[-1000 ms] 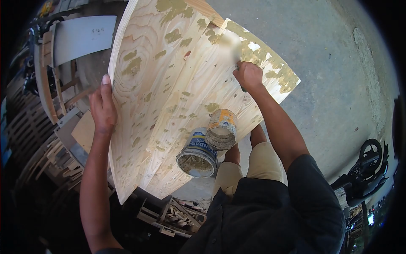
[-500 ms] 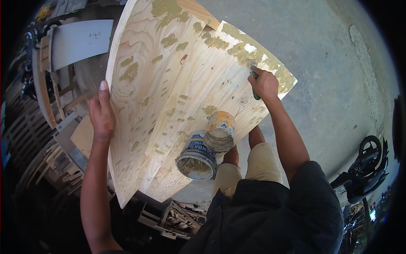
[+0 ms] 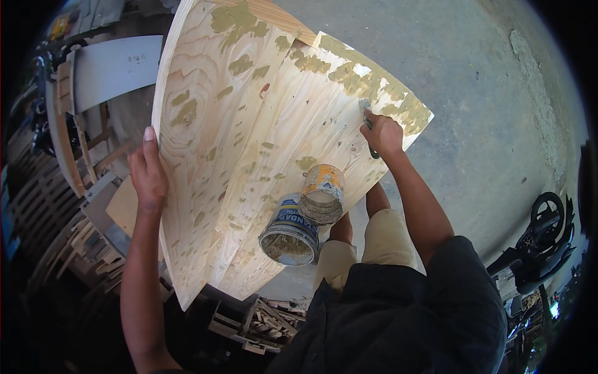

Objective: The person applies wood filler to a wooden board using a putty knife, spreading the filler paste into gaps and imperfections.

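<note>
My right hand (image 3: 383, 134) is closed round the dark green handle of a putty knife (image 3: 369, 118). Its blade meets the pale wooden panel (image 3: 274, 118) close to the putty-smeared right edge. On the panel's left edge rests my left hand (image 3: 148, 174), thumb along the rim and fingers curled, partly hidden. Tan putty (image 3: 240, 25) lies in patches over the boards, thickest along the top and right. Two containers stand on the near part of the panel: a putty-crusted orange and white can (image 3: 324, 181) and a blue-labelled bucket (image 3: 288, 234) with putty residue inside.
Concrete floor (image 3: 461, 118) stretches to the right. A black wheeled machine or motorbike part (image 3: 539, 243) stands at the lower right. Wood offcuts (image 3: 271, 324) fill a crate below the panel. At the left are a white-topped board (image 3: 118, 68) and stacked timber (image 3: 93, 243).
My right hand has drawn the putty knife slightly left and down over the panel. The panel's upper part has shifted a little left in view, with my left hand still at its edge.
</note>
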The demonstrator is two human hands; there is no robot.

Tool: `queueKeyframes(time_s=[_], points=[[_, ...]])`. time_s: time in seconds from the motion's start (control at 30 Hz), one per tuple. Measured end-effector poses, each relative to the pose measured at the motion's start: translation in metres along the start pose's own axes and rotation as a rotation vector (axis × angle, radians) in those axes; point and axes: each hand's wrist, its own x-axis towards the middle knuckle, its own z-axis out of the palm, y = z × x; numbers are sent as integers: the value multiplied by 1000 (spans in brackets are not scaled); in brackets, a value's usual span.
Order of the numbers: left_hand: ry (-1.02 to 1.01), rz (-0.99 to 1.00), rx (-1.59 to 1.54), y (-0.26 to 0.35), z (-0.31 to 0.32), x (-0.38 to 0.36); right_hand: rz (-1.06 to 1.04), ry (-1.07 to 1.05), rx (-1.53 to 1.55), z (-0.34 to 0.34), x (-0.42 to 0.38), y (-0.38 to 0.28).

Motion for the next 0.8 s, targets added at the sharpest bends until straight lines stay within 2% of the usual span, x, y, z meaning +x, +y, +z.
queueKeyframes(time_s=[0.13, 0.23, 0.3, 0.37, 0.43, 0.5, 0.57, 0.6, 0.7, 0.8], points=[[-8, -20, -13, 1, 2, -2, 75, 32, 105, -26, 3, -5], [95, 10, 64, 0, 2, -3, 67, 101, 88, -19, 18, 5], [-3, -18, 42, -7, 0, 1, 84, 34, 36, -13, 14, 14], [14, -19, 45, -8, 1, 2, 32, -27, -27, -19, 0, 10], [28, -27, 51, -8, 2, 0, 86, -77, -28, -32, -2, 7], [93, 92, 48, -7, 4, 0, 71, 65, 94, -36, 1, 8], [50, 26, 40, -9, 1, 2, 66, 139, 123, -25, 11, 15], [7, -41, 29, -10, 1, 1, 66, 104, 99, -18, 14, 20], [-14, -43, 31, -8, -1, 1, 59, 28, 54, -18, 7, 21], [53, -19, 76, -2, 1, -2, 95, -92, 52, -31, 1, 17]])
